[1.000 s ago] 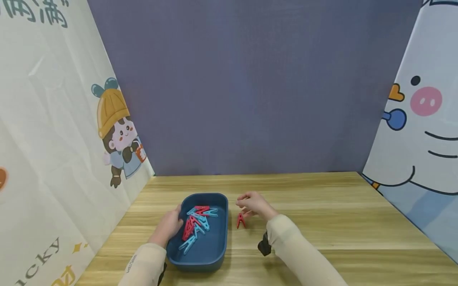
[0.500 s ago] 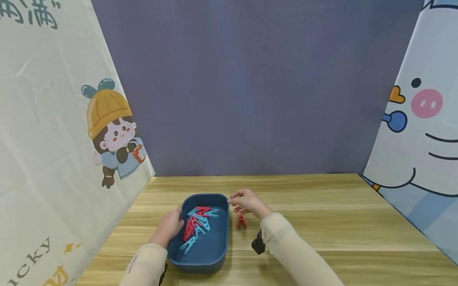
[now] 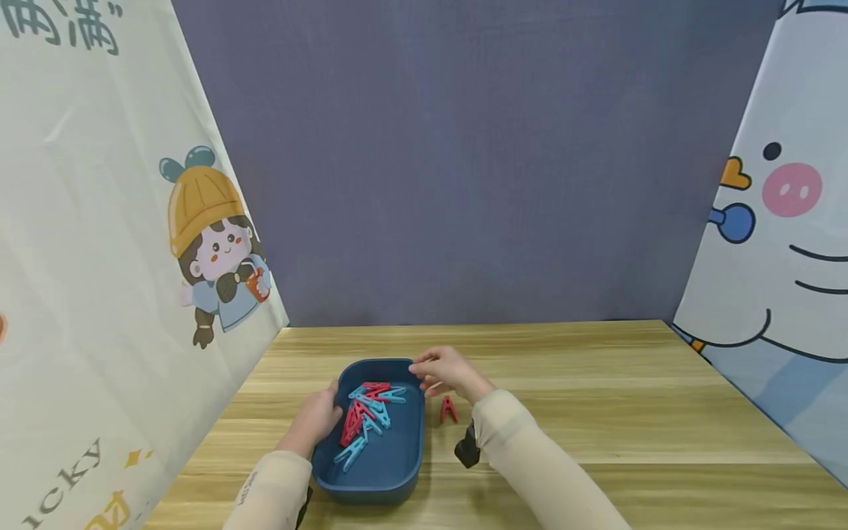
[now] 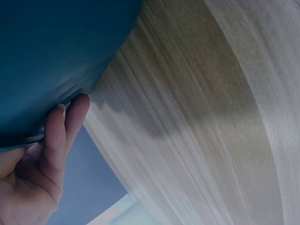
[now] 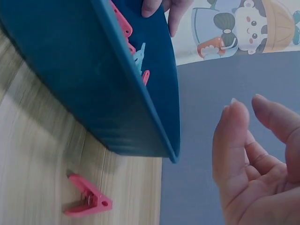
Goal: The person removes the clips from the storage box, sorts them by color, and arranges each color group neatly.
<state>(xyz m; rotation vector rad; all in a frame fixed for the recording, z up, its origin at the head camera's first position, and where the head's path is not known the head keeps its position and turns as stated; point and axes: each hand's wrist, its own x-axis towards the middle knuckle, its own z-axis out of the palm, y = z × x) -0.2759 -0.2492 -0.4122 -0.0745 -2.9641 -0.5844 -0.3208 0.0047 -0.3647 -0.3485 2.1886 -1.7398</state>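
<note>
My left hand (image 3: 316, 419) grips the left rim of a dark blue plastic bin (image 3: 371, 496); the left wrist view shows the fingers (image 4: 55, 140) along the outside of its wall. Red clothespins (image 3: 350, 427) and light blue clothespins (image 3: 351, 453) lie in a loose heap inside. Raised by the bin's far right corner, my right hand (image 3: 453, 374) holds nothing; in the right wrist view its thumb and fingers stand apart with a gap between the tips. One red clothespin (image 3: 448, 409) rests on the table to the right of the bin, below that hand.
Both bin and hands are over a wood-grain table (image 3: 596, 412). A grey-blue backdrop (image 3: 464, 162) rises at its far edge. Printed cartoon sheets stand at the left (image 3: 93, 243) and right (image 3: 782, 280). A dark device (image 3: 467, 447) sits at my right wrist.
My right hand has moved left, from above the lone red clothespin to the bin's right rim. My left hand, the bin and the clothespins have stayed in place.
</note>
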